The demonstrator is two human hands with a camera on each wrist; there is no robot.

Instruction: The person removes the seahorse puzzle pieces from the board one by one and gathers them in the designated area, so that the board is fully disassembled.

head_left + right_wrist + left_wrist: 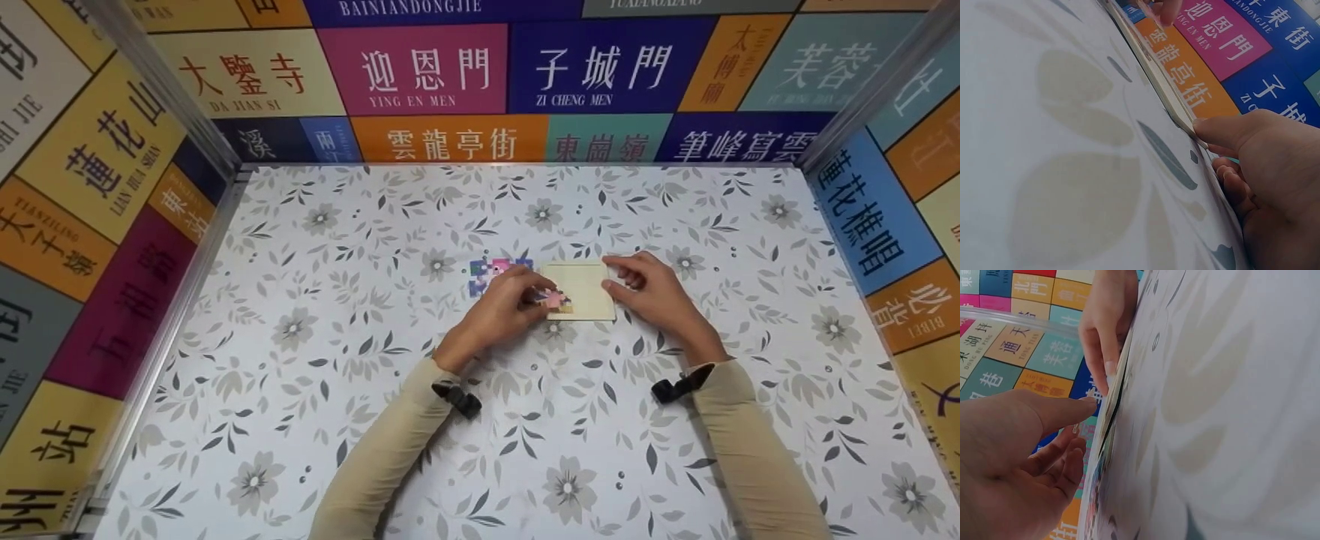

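Note:
A cream puzzle tray point(589, 289) lies flat on the patterned tabletop, with several pink and purple pieces point(564, 306) at its lower left. My left hand point(504, 304) is over the tray's left side. Between its thumb and fingertips it pinches a small puzzle piece point(1156, 12), pink in the right wrist view. At the tray's right edge, my right hand point(654, 296) holds the board by its side. Its thumb point(1224, 130) rests against the corner, and the other fingers curl close to the edge. Part of the tray's left side is hidden by my left hand.
A patch of colourful puzzle pieces point(481, 276) lies left of the tray, partly behind my left hand. The floral tabletop point(360, 450) is bounded by panels point(431, 71) with large lettering at the back and sides. Black straps point(459, 401) circle both wrists.

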